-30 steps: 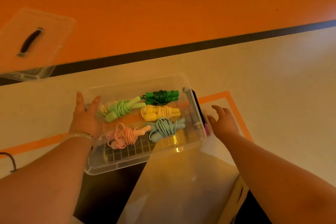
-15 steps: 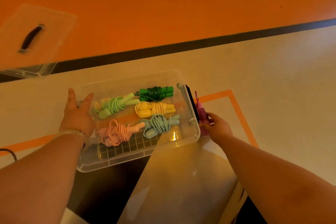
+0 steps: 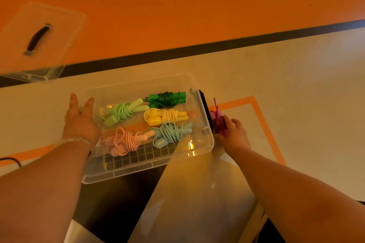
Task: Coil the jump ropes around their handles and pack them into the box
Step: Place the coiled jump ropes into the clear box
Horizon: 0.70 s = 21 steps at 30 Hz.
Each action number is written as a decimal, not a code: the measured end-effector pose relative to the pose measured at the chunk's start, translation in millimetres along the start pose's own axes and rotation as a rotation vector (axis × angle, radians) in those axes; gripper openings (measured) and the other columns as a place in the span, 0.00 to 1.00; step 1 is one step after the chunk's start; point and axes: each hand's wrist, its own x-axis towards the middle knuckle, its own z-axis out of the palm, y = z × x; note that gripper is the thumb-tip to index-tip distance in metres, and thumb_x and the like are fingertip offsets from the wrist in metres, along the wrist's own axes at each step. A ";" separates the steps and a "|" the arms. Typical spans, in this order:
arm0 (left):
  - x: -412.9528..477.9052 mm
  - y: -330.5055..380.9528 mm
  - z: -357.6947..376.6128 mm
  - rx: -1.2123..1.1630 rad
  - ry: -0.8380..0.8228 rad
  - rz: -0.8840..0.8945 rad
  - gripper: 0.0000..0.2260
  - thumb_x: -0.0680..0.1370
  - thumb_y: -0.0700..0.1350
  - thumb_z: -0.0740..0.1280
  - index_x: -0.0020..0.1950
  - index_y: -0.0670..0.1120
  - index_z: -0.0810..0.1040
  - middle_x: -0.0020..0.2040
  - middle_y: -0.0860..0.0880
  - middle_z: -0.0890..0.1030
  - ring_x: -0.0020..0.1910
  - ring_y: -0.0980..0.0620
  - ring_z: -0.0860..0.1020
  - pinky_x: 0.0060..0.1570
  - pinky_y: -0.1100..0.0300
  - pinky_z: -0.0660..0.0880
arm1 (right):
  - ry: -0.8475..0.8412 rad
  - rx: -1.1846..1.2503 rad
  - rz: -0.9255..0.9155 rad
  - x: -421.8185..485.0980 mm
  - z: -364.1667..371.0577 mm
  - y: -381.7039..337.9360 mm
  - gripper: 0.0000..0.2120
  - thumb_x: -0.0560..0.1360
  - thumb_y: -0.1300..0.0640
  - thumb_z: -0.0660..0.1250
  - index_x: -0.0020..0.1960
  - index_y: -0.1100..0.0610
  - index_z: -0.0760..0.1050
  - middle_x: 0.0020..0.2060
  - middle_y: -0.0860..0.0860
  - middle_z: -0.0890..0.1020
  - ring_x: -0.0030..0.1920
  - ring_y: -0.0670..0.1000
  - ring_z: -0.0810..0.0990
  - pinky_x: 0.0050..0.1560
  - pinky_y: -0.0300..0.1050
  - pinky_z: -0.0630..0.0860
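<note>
5 coiled jump ropes are held in the clear box. The box's left end is touched by the left hand, held flat. A magenta jump rope, just outside the right end, is gripped by the right hand.

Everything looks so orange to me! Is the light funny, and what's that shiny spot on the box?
Head view: warm orange light tints everything; the shiny spot is glare on the clear box, at its near right corner; the lid at far left looks soft.
</note>
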 end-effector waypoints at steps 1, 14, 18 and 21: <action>0.0 0.0 0.1 0.007 -0.005 0.002 0.32 0.76 0.28 0.55 0.77 0.51 0.60 0.80 0.51 0.42 0.78 0.45 0.47 0.75 0.49 0.53 | -0.001 -0.028 0.013 0.1 1.4 -1.2 0.35 0.76 0.49 0.67 0.78 0.46 0.53 0.74 0.52 0.60 0.71 0.57 0.63 0.65 0.54 0.70; 0.0 -1.5 1.3 0.251 -0.053 0.054 0.29 0.79 0.42 0.61 0.78 0.53 0.55 0.79 0.46 0.38 0.76 0.40 0.49 0.72 0.44 0.57 | 0.021 -0.135 0.061 -0.1 3.1 -3.2 0.30 0.81 0.55 0.57 0.79 0.51 0.47 0.65 0.57 0.70 0.58 0.59 0.75 0.46 0.47 0.72; -0.6 -0.2 0.9 0.255 -0.052 0.053 0.29 0.79 0.43 0.61 0.78 0.53 0.55 0.79 0.45 0.38 0.76 0.39 0.49 0.71 0.43 0.57 | 0.148 0.075 0.030 -8.7 -1.9 -4.9 0.28 0.82 0.55 0.56 0.79 0.49 0.49 0.67 0.57 0.69 0.62 0.58 0.73 0.52 0.48 0.71; -0.1 0.1 -0.1 0.266 -0.059 0.054 0.29 0.79 0.43 0.61 0.78 0.53 0.55 0.79 0.45 0.38 0.76 0.39 0.49 0.71 0.44 0.57 | 0.240 0.178 -0.089 -8.7 -14.9 -17.0 0.29 0.81 0.57 0.58 0.78 0.49 0.51 0.67 0.56 0.69 0.64 0.57 0.72 0.56 0.48 0.71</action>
